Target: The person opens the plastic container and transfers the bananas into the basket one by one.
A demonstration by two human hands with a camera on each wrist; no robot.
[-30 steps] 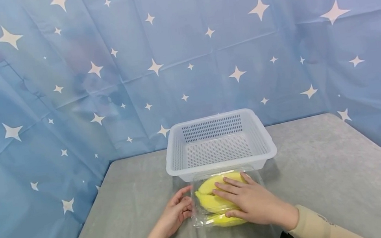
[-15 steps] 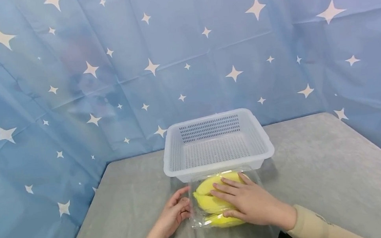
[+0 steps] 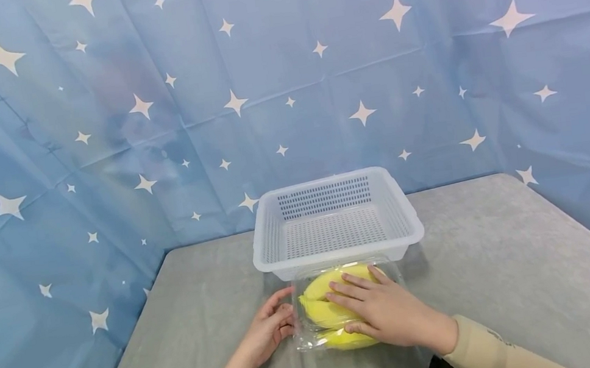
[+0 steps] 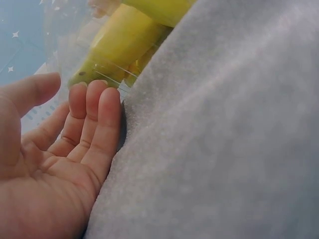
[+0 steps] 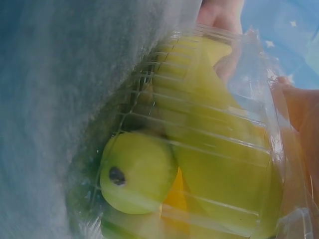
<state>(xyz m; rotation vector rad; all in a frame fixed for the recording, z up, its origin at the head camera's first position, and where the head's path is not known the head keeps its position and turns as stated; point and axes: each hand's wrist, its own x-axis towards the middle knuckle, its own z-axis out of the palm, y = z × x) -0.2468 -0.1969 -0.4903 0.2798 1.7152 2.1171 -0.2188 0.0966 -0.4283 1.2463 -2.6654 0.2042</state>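
Observation:
A clear plastic clamshell box lies on the table with several yellow bananas inside. My right hand rests flat on its lid, fingers spread over the fruit. At the box's left side is my left hand, its fingers loosely bent and their tips at the plastic wall. The left wrist view has that hand palm up, fingertips by a banana's dark-spotted end. Through the ribbed wall in the right wrist view, bananas show close up, with part of the right hand at the edge.
Just behind the box stands a white perforated plastic basket with nothing in it. The grey table extends to both sides. A blue curtain with white stars hangs behind and along the sides.
The head view has shifted slightly, so everything sits a little further left than a second ago. Both hands and the box keep their places relative to one another.

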